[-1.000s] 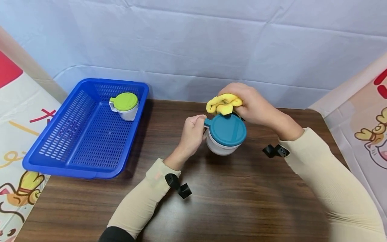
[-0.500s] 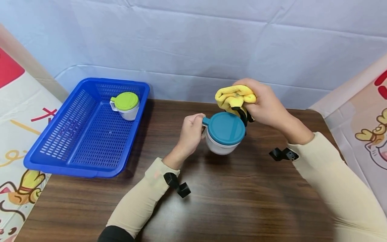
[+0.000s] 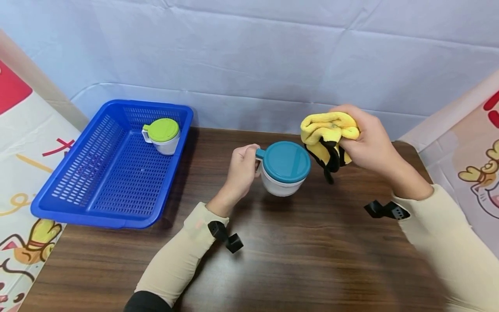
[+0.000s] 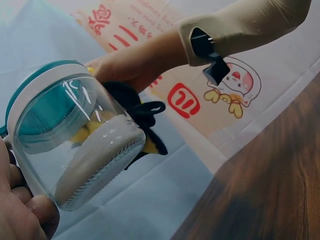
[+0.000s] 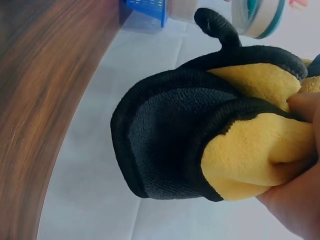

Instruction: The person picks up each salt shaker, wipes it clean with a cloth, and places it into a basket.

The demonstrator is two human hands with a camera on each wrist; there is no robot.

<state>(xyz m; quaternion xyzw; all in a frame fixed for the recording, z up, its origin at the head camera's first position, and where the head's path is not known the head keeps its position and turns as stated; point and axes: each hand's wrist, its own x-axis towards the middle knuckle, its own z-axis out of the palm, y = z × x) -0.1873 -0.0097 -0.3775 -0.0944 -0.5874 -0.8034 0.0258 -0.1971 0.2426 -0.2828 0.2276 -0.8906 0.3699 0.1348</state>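
Observation:
My left hand (image 3: 242, 170) grips the handle of a seasoning jar (image 3: 286, 162) with a teal lid and holds it up over the table. In the left wrist view the clear jar (image 4: 75, 145) has a pale layer of contents along its base. Bunched in my right hand (image 3: 368, 141) is a yellow cloth (image 3: 325, 130) with black edging and a small black loop. The cloth is just right of the jar, apart from it in the head view. Up close in the right wrist view, the black side of the cloth (image 5: 167, 130) shows beside its yellow folds.
A blue plastic basket (image 3: 117, 223) stands on the left of the brown wooden table (image 3: 304, 260). In its far right corner sits a similar jar with a lime-green lid (image 3: 163, 131). A pale cloth backdrop (image 3: 249, 56) hangs behind the table.
My right hand has drawn the yellow cloth off the teal-lidded jar and moved it to the right. The jar and my left hand have shifted slightly left.

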